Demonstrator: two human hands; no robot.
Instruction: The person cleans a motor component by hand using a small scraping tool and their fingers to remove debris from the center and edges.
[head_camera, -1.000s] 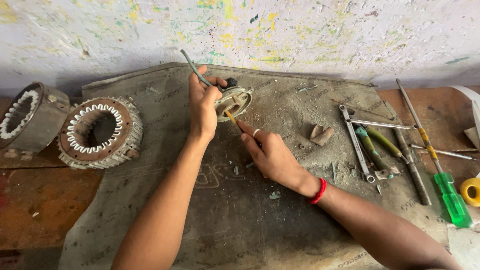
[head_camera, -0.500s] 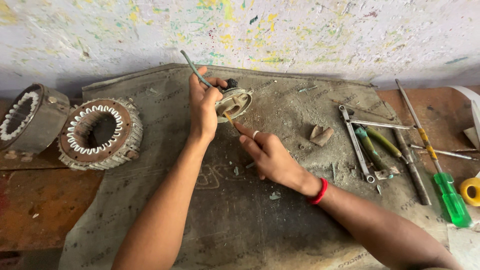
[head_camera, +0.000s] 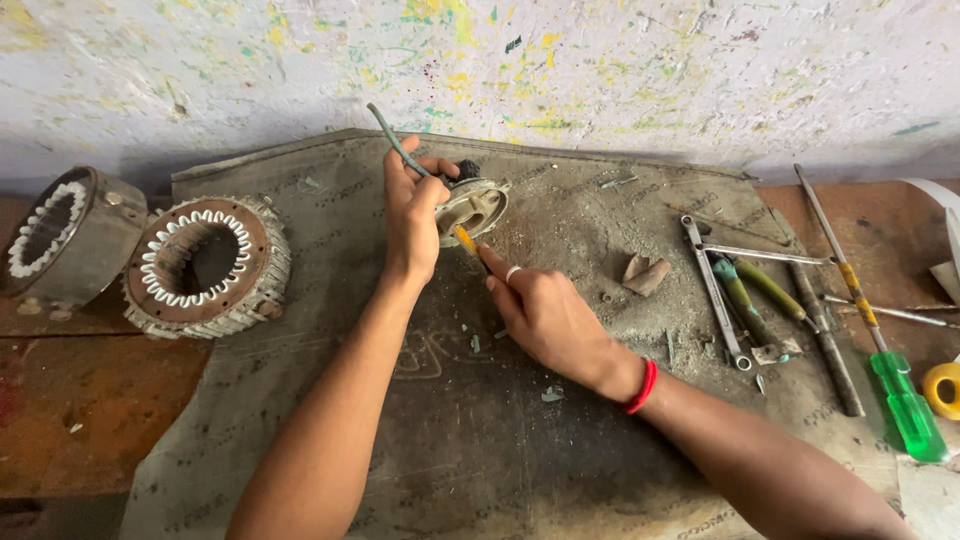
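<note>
My left hand (head_camera: 412, 215) pinches a small round metal part (head_camera: 474, 205) at twelve o'clock on the grey mat (head_camera: 470, 440), a grey cable (head_camera: 395, 143) rising past my fingers, while my right hand's (head_camera: 545, 315) grip is pressed together around a yellow-handled tool (head_camera: 468, 243) whose tip touches the part. Two wound stators (head_camera: 205, 265) sit at nine o'clock on the tabletop (head_camera: 90, 400). At three o'clock lie a spanner (head_camera: 715, 292), pliers (head_camera: 745, 300) and a green-handled screwdriver (head_camera: 905, 405), none blocking my hands.

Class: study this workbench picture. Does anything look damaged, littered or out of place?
Yes. Small pale chips and grit litter the grey mat near the hands, and a broken brownish fragment lies loose among them, apart from the tools.
</note>
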